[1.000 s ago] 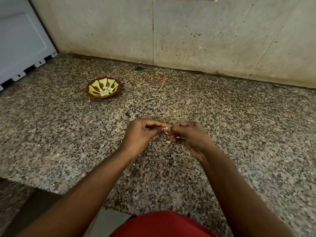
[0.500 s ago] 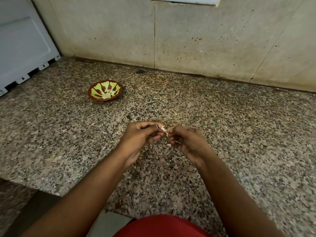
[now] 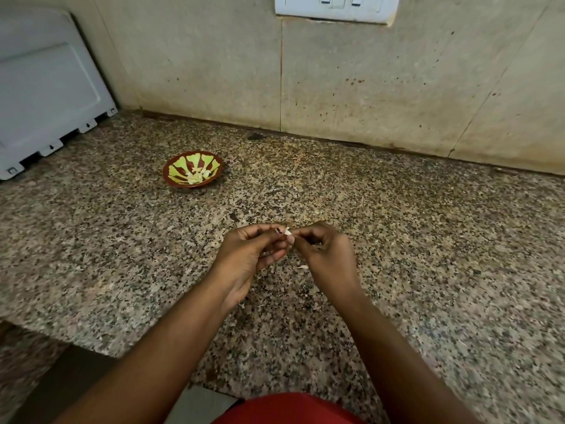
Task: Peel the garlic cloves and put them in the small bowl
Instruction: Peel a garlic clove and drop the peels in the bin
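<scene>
A small pale garlic clove [image 3: 287, 231] is pinched between the fingertips of my left hand [image 3: 253, 252] and my right hand [image 3: 324, 255], just above the middle of the speckled granite counter [image 3: 428, 240]. Most of the clove is hidden by my fingers. The small brown bowl with a green pattern [image 3: 193, 169] sits to the far left of my hands and holds several peeled cloves [image 3: 197, 175]. A scrap of garlic skin [image 3: 302, 267] lies on the counter under my right hand.
A grey-white appliance panel [image 3: 46, 96] stands at the far left. The tiled wall [image 3: 367, 87] with a white switch plate [image 3: 336, 7] runs along the back. The counter's front edge [image 3: 61, 335] drops off at the lower left.
The view has tilted up, so the switch plate shows now. My hands stay together on the clove, fingertips shifting slightly as they work at its skin.
</scene>
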